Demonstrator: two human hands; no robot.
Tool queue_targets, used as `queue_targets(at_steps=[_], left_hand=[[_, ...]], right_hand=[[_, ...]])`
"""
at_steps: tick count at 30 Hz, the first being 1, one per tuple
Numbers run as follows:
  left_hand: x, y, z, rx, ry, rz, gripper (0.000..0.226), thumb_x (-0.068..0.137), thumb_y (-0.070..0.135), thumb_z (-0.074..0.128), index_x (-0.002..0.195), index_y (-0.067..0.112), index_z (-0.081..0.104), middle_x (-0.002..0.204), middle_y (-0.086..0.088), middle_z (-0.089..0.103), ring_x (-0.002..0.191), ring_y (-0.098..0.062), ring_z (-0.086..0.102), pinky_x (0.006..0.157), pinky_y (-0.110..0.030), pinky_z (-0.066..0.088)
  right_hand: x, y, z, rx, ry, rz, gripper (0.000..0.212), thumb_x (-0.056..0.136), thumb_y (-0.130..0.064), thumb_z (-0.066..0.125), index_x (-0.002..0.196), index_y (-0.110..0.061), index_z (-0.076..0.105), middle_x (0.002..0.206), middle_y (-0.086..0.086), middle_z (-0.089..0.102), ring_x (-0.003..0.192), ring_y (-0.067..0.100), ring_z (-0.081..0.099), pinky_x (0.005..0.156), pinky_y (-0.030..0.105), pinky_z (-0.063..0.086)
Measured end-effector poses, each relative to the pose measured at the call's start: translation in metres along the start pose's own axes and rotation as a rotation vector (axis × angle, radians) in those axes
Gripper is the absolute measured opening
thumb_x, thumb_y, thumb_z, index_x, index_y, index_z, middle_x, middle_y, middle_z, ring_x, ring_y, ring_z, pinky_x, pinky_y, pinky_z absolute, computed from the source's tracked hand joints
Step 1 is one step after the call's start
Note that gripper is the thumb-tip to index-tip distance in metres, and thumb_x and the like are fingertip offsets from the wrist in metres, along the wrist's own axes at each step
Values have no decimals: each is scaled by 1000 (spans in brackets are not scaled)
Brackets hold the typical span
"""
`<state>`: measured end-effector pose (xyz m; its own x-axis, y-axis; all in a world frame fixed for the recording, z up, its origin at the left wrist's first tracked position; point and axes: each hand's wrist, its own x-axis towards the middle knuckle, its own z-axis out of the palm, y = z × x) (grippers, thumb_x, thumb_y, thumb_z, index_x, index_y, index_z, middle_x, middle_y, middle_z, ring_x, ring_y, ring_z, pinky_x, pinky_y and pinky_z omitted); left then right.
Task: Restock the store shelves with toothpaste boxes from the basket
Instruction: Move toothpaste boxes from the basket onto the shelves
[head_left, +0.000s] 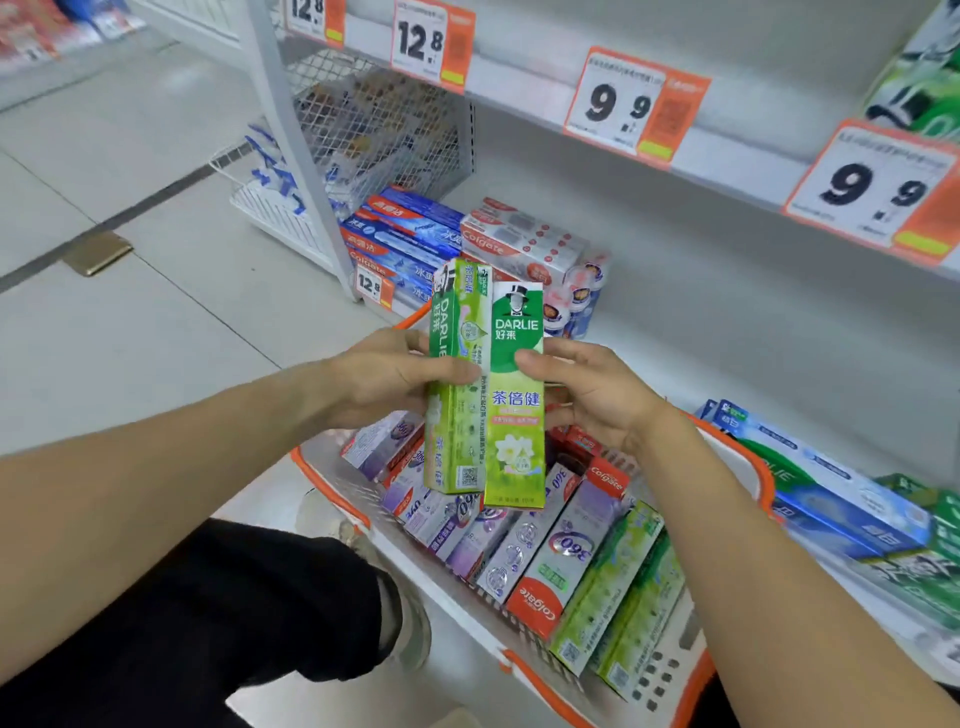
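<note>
A pale tiled floor (156, 156) fills the left of the view, crossed by a dark seam with a brass-coloured plate (98, 253) set on it. White store shelves (727, 291) run along the right, their upper edge hung with orange-and-white price tags (636, 106) reading 12.8 and 9.9. On the lower shelf, blue and red-white toothpaste cartons (415, 239) are stacked at the far end beside a white wire rack (379, 119), and blue and green cartons (831, 493) lie at the near right.

A white basket (332, 499) with orange trim sits below the hands, holding purple, red and green toothpaste boxes (545, 551) lying loosely.

Above the basket, two green Darlie boxes (488, 395) stand upright side by side, touching. The left hand (384, 379) has its grip clamped on the left box, thumb across its front. The right hand (597, 395) pinches the right box, thumb on the front face.

A dark-trousered knee (234, 623) and a grey shoe (410, 618) show at the lower left.
</note>
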<state>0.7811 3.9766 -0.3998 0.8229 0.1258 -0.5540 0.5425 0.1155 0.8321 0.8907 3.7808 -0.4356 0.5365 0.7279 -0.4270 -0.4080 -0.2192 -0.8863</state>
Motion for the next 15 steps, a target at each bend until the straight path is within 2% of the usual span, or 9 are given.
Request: queue_targets(at_steps=[2, 4, 5, 7, 11, 13, 15], left_hand=[[-10, 22, 0, 56, -10, 13, 35, 81, 10, 74, 114, 5, 66, 109, -8, 76, 92, -19, 72, 84, -33, 58], [-19, 42, 5, 115, -17, 43, 37, 82, 14, 73, 118, 7, 67, 112, -8, 75, 99, -20, 71, 88, -33, 57], [-23, 52, 9, 136, -26, 75, 38, 82, 18, 73, 118, 8, 68, 112, -8, 75, 101, -21, 71, 88, -33, 57], [-28, 69, 17, 122, -33, 158, 41, 76, 24, 75, 114, 9, 71, 107, -8, 77, 96, -21, 73, 79, -29, 60], [-16, 94, 32, 103, 89, 264, 30, 78, 28, 81, 103, 11, 75, 94, -6, 79, 83, -20, 76, 76, -31, 61], [-10, 102, 43, 87, 66, 290, 34, 80, 30, 81, 108, 12, 74, 96, -5, 79, 88, -21, 76, 80, -34, 60], [-6, 110, 52, 47, 27, 329, 38, 80, 32, 80, 112, 13, 72, 99, -4, 78, 91, -20, 76, 77, -33, 60]], right_hand=[[-9, -18, 1, -8, 13, -49, 45, 73, -31, 77, 114, -14, 70, 109, 17, 74, 89, 30, 68, 76, 41, 62], [-19, -37, 4, -39, 33, -94, 45, 70, -31, 78, 111, -15, 70, 102, 16, 75, 83, 27, 69, 67, 38, 62], [-25, -47, 6, -68, 49, -117, 44, 70, -31, 78, 110, -14, 71, 97, 13, 76, 76, 24, 70, 60, 34, 60], [-35, -65, 10, -126, 93, -173, 40, 74, -27, 80, 109, -11, 71, 92, 12, 77, 70, 21, 72, 57, 31, 58], [-50, -92, 14, -188, 282, -290, 36, 78, -22, 83, 109, -9, 69, 88, 12, 78, 72, 24, 75, 61, 42, 62], [-57, -105, 10, -227, 374, -318, 38, 76, -22, 84, 109, -12, 70, 88, 13, 77, 77, 29, 76, 68, 51, 62], [-63, -123, 3, -292, 394, -332, 36, 77, -21, 83, 110, -16, 71, 89, 13, 77, 81, 32, 75, 72, 56, 61]])
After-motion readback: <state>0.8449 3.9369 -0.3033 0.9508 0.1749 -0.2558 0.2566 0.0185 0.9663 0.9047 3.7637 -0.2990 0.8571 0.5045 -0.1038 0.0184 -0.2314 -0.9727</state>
